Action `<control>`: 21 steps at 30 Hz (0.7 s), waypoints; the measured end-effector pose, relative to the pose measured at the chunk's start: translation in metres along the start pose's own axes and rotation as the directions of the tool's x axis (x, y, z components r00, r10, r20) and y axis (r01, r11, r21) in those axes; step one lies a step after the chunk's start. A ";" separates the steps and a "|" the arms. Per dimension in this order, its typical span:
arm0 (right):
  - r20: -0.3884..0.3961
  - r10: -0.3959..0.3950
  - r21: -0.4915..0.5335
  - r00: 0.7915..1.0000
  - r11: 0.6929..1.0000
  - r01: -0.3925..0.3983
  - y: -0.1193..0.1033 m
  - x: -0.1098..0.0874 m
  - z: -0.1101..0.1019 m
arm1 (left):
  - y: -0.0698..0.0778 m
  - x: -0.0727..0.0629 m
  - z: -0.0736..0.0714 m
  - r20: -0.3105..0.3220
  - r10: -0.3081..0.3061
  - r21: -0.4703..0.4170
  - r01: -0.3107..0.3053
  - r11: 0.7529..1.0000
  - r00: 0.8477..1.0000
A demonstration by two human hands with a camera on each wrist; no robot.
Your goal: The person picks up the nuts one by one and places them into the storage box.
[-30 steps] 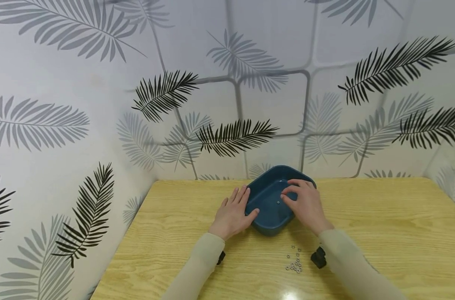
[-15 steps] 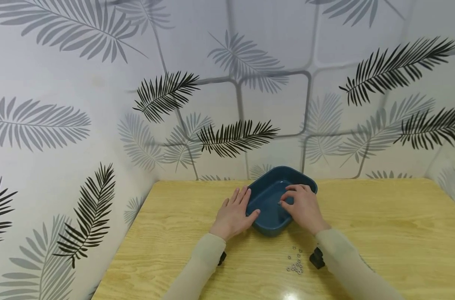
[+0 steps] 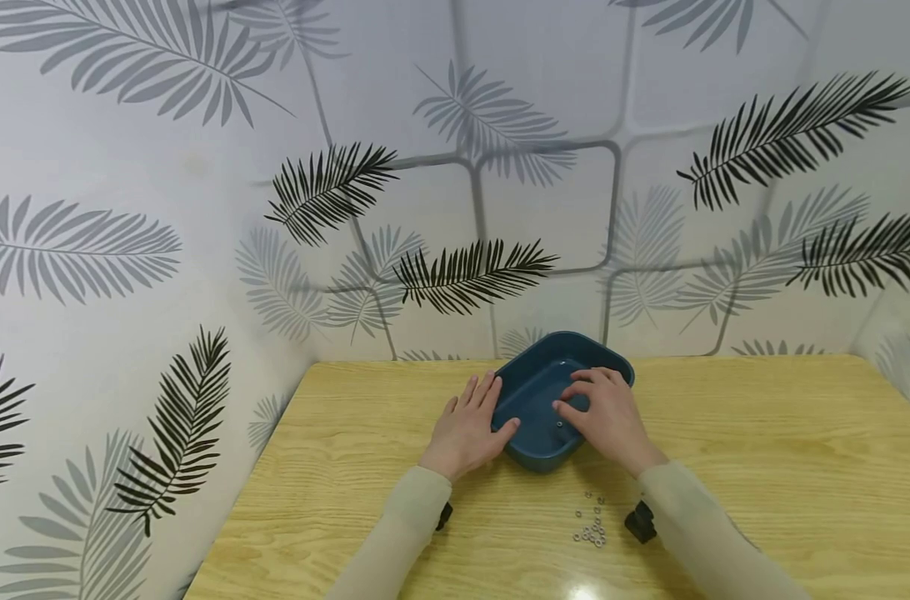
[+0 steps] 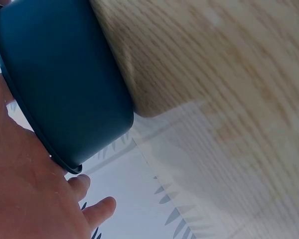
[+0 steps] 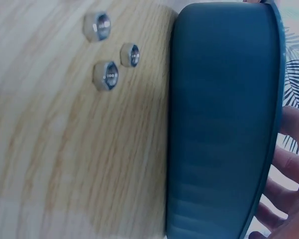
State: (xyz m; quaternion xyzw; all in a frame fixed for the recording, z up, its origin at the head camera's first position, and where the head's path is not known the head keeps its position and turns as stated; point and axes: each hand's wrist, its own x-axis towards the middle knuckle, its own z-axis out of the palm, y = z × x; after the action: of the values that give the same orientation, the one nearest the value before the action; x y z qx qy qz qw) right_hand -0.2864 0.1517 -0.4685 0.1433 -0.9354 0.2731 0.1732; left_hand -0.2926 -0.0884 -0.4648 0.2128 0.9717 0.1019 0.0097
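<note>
The nut [image 3: 559, 424] now lies nearer in the box [image 3: 539, 461], off the right hand's [image 3: 610, 417] parted grip, seemingly released; the left hand [image 3: 464, 431], fingers spread, touches the box.

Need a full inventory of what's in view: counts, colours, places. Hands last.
Table: 1, yellow wood grain, lower part of head view
Wallpaper: 1 pattern, whitish grey with black and grey leaves, behind table
Bin: 1, dark blue, on table near its far edge
Loose nuts: roughly a dozen, too clustered to count exactly, silver, on table on the bin's near side
Inside nut: 1 visible, silver, on bin floor
Wrist devices: 2, black, one at each wrist
Sleeves: 2, pale beige, on both forearms
Left grip: 1, bare hand, at bin's left rim
Right grip: 1, bare hand, over bin's right side
</note>
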 end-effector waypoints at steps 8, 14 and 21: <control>-0.008 -0.008 0.050 1.000 0.999 0.009 -0.001 -0.009 -0.008 | 0.000 0.000 0.002 -0.002 -0.004 -0.006 0.004 1.000 1.000; -0.041 -0.031 0.103 0.999 0.994 0.035 0.005 -0.016 -0.013 | 0.000 0.000 0.002 -0.004 -0.001 -0.010 0.001 1.000 1.000; -0.071 -0.064 0.103 0.995 0.992 0.071 0.007 -0.021 -0.019 | -0.002 0.001 0.003 -0.013 0.007 -0.015 -0.007 1.000 1.000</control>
State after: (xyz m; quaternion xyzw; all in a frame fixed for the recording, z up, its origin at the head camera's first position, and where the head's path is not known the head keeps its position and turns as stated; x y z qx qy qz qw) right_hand -0.2655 0.1717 -0.4654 0.1747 -0.9078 0.3209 0.2059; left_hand -0.2942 -0.0895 -0.4678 0.2154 0.9702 0.1104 0.0045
